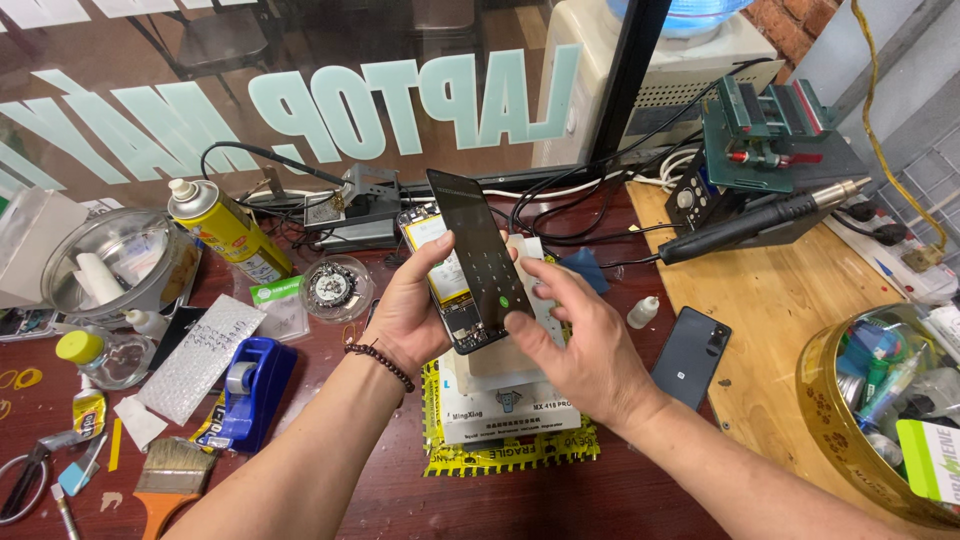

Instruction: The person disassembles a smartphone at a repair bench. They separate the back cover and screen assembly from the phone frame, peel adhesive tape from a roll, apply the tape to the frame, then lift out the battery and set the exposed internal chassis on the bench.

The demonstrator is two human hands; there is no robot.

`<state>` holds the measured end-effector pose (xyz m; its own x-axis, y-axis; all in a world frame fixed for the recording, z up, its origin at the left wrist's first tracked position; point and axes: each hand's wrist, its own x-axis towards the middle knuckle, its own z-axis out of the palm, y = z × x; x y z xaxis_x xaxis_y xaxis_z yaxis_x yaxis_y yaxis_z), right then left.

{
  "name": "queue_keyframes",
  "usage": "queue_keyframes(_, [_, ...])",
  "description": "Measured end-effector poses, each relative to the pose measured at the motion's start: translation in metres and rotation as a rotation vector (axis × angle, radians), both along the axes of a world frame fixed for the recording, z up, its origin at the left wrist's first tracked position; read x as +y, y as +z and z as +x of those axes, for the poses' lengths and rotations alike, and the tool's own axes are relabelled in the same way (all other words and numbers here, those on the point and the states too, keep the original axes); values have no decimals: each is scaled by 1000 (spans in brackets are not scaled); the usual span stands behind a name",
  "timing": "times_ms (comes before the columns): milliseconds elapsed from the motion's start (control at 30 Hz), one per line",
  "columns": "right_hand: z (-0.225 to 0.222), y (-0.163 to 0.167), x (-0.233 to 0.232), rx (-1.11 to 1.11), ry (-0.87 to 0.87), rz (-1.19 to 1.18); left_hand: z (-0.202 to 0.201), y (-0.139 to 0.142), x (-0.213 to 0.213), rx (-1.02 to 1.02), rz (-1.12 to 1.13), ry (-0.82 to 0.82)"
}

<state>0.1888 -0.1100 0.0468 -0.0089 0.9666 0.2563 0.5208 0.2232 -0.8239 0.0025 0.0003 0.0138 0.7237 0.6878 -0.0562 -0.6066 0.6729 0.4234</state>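
Near edge: paintbrush (168, 480), blue tape dispenser (250, 390) on dark red worktop (330, 500). Middle: left hand (405, 315) gripped opened phone (440, 285) from behind, thumb on edge. Right hand (580, 345), fingers spread, touched lit dark screen panel (480, 262) tilted up off phone. Below hands: white heating pad (510, 395). Right: black phone (692, 355) flat on wooden board. Far: yellow spray can (225, 232), hot-air handle (760, 222).

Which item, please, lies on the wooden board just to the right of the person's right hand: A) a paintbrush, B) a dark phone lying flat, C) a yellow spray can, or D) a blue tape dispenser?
B: a dark phone lies flat on the wooden board beside the right hand.
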Motion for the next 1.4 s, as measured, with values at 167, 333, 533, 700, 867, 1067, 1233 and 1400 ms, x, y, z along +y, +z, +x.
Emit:
queue_keyframes(167, [-4, 17, 25, 152, 8, -308, 9, 3, 1, 160, -11, 18])
queue_keyframes(333, [2, 28, 36, 154, -61, -465, 18, 9, 0, 160, 21, 78])
queue_keyframes(533, [24, 25, 52, 182, 19, -466, 29, 2, 15, 315, -170, 385])
queue_keyframes(700, [51, 25, 81, 169, 150, -578, 24, -21, 21, 489, -238, 545])
queue_keyframes(867, [57, 21, 111, -61, 359, -407, 13, -35, 18, 596, -327, 517])
queue_keyframes(1067, [60, 22, 127, -368, 359, -434, 4, -46, 3, 892, -230, 392])
queue_keyframes(1233, [57, 29, 130, -380, 400, -489, -1, -49, -6, 1017, -150, 281])
queue_keyframes(1400, [50, 40, 126, -508, 318, -584, -20, -30, -14, 1462, 91, 220])
